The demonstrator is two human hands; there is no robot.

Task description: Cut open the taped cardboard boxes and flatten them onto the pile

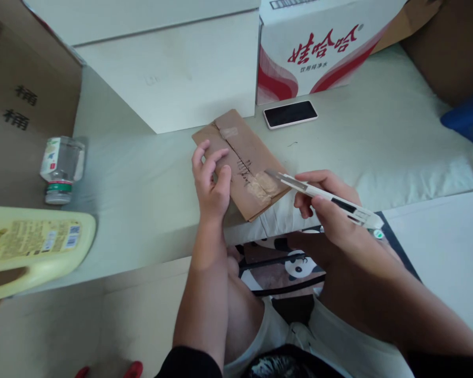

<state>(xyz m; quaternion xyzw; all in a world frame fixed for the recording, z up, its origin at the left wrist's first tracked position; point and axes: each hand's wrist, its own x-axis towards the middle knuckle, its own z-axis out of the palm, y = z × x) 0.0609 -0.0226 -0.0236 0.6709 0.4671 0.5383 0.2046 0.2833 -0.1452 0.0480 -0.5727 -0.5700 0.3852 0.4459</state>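
A flattened brown cardboard piece (256,149) lies at a slant near the front edge of the cloth-covered surface. Clear tape covers parts of it, and dark handwriting runs beside its middle seam. My left hand (212,181) rests on its left side with the fingers spread and slightly bent. In my right hand (333,202) is a white utility knife (323,195), gripped along the handle between thumb and fingers. Its metal blade is out and points left; the tip is over the taped lower right part of the cardboard. Whether the blade touches it, I cannot tell.
A phone (290,114) lies behind the cardboard, before a red-and-white carton (311,63). A large white box (169,73) stands behind left. At left are a clear bottle (63,168) on its side, a yellow jug (39,247) and a brown carton (27,105). Something blue (469,118) sits far right.
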